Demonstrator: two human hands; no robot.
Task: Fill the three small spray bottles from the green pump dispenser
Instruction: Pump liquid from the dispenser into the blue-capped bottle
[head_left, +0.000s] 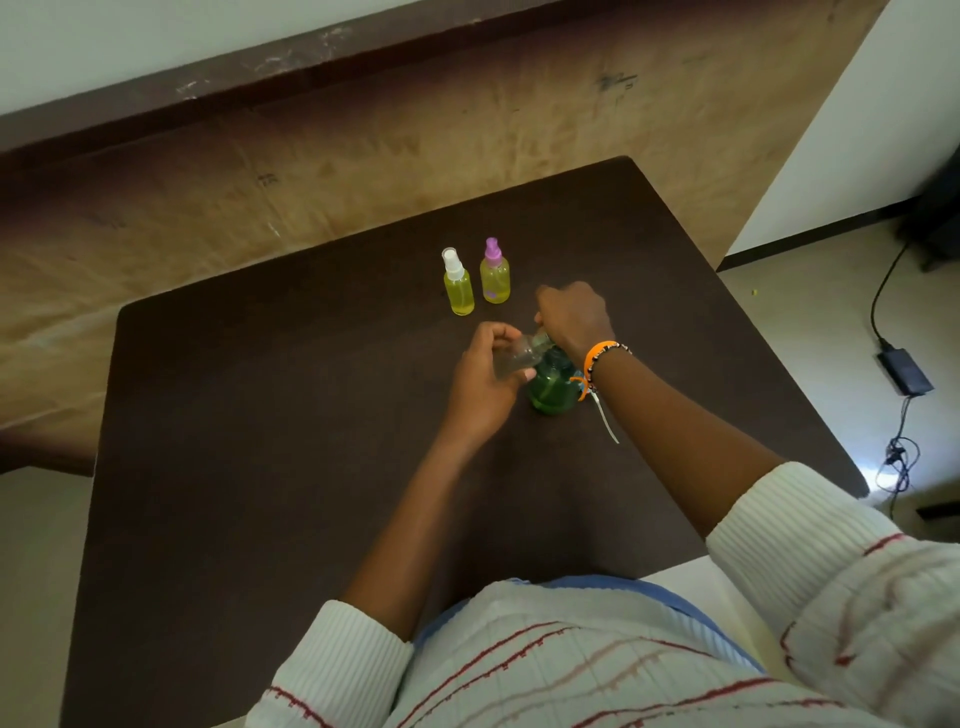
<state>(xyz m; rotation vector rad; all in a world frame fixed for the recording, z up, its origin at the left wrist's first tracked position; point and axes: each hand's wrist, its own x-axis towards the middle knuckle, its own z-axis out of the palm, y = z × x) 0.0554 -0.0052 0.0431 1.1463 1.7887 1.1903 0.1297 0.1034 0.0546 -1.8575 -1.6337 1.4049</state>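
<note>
The green pump dispenser (551, 387) stands on the dark brown table (270, 467), near its middle. My right hand (571, 317) sits on top of the pump head, fingers curled over it. My left hand (485, 379) grips a small clear bottle (514, 358), uncapped and tilted with its mouth at the pump's nozzle. Behind them stand two capped spray bottles holding yellow liquid: one with a white sprayer (458, 283) and, to its right, one with a purple sprayer (494, 273).
A wall with a wooden panel runs behind the table. On the floor at the right lies a black power adapter (905, 371) with its cable. The table's right edge is close to my right forearm.
</note>
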